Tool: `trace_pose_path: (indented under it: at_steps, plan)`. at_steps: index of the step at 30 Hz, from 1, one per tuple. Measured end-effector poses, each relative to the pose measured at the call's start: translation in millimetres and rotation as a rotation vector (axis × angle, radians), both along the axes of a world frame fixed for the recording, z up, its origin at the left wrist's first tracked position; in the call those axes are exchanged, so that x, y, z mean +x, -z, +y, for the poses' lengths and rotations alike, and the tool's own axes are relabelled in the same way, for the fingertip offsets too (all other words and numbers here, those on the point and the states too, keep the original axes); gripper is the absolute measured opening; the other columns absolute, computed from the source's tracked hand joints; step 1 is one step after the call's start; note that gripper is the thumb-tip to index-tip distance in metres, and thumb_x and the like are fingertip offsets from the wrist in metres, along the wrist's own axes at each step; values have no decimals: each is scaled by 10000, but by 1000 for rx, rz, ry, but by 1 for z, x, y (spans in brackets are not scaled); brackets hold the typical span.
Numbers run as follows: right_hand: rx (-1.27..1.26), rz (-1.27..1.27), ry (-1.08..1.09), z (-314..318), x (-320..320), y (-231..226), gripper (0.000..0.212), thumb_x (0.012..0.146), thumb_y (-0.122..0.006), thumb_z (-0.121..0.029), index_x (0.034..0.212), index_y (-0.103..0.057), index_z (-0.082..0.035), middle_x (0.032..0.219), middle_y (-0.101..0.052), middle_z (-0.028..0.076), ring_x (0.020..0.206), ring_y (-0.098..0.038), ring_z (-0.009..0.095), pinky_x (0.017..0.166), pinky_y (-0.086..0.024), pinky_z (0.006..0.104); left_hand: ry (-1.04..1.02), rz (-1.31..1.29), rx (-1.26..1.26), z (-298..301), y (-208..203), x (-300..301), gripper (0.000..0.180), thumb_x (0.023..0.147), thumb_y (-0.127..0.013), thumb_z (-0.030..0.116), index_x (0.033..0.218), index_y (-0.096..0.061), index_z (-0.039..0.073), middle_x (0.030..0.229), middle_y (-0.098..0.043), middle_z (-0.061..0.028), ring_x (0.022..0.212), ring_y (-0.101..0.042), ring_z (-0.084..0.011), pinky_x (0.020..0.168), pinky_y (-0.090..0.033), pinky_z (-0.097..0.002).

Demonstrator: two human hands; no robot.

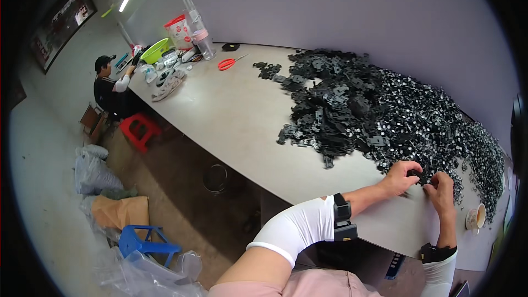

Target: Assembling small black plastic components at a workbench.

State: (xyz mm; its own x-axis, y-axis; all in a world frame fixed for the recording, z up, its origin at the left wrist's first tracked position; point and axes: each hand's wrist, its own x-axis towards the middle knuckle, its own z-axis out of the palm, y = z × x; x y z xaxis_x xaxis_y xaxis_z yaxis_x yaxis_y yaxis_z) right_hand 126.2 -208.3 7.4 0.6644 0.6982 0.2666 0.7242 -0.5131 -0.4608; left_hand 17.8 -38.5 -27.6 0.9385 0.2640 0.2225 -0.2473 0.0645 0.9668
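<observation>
Over the near edge of a large heap, my left hand (402, 178) is closed, thumb and fingers pinching a small black plastic part (415, 174). Close beside it on the right, my right hand (440, 190) has its fingers bent together in a pinch; what it grips is too small to make out. Just beyond both hands spread small black-and-silver pieces (423, 110). Flat black plastic parts (335, 99) are piled to the left of these. White sleeves and black wrist devices cover parts of my forearms.
A patterned cup (475, 217) stands right of my right hand. Red-handled scissors (227, 64), a clear bottle (204, 44), a green basket (155, 50) and a shoe (168, 86) lie farther along the table (236, 115). A person (111, 88) sits at the far left. Red and blue stools (144, 247) stand on the floor.
</observation>
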Motion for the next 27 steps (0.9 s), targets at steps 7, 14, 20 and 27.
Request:
trace_pose_path:
  at_steps: [7,14,20,27]
  plan:
    - [-9,-18,-30,-1,19,12,171,637,-584,33,756,-465,2,686,-490,117,599,-497,236,557,-410,347,-97,-141,154,-13,11,18,215,733,-621,27,943,-643,-14,798,-655,-113,735,-613,-163,686,-488,-299]
    - [-40,211,-59,0,19,3,246,619,-542,68,829,-457,-25,725,-450,30,561,-465,113,518,-402,266,-84,-108,156,-10,2,7,217,707,-600,15,916,-624,-32,749,-636,-145,688,-605,-192,648,-476,-327]
    - [50,475,-53,0,18,-3,294,628,-548,62,914,-515,-2,789,-515,36,570,-534,101,503,-437,244,-134,-167,225,-14,16,12,236,691,-631,16,918,-622,-48,794,-645,-172,723,-628,-242,665,-483,-337]
    - [202,631,-72,-3,14,1,283,662,-555,115,933,-547,34,919,-518,54,636,-584,120,540,-489,238,-149,-176,145,-11,4,7,223,707,-619,-1,927,-634,-35,817,-644,-139,733,-612,-199,670,-481,-319]
